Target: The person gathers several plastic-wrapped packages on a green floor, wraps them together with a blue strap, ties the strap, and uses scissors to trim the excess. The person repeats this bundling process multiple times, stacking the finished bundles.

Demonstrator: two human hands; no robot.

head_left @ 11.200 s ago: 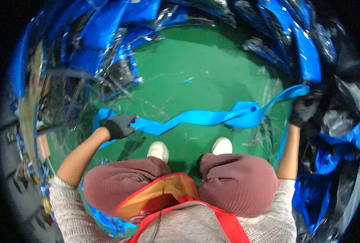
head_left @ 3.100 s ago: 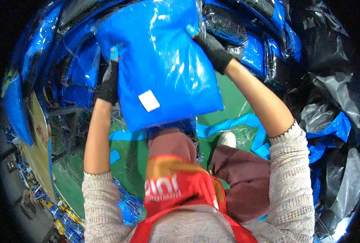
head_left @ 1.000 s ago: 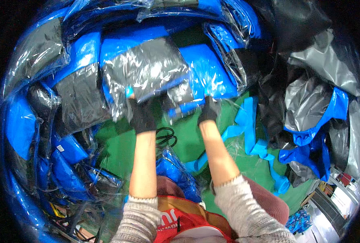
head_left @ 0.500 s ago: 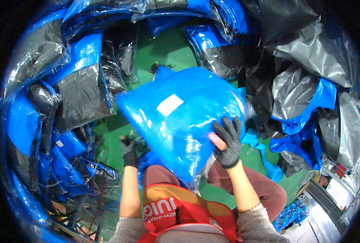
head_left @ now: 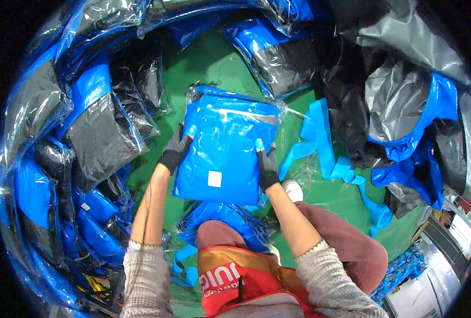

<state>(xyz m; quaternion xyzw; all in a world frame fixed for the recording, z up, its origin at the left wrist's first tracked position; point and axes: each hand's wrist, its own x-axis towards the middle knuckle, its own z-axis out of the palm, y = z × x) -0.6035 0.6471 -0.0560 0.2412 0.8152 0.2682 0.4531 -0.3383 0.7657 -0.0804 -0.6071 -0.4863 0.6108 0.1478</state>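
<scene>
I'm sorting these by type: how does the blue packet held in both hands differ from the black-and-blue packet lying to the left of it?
The blue packet is blue all over with a small white label; the black-and-blue packet shows mostly black, with a blue band along its top.

The blue packet is gripped at its sides by the left hand and right hand; the black-and-blue packet lies untouched in the pile.

Both are flat and wrapped in clear, glossy plastic.

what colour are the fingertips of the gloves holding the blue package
Light blue tips on dark grey knit gloves, seen on the left hand and right hand gripping the blue package; head view.
</scene>
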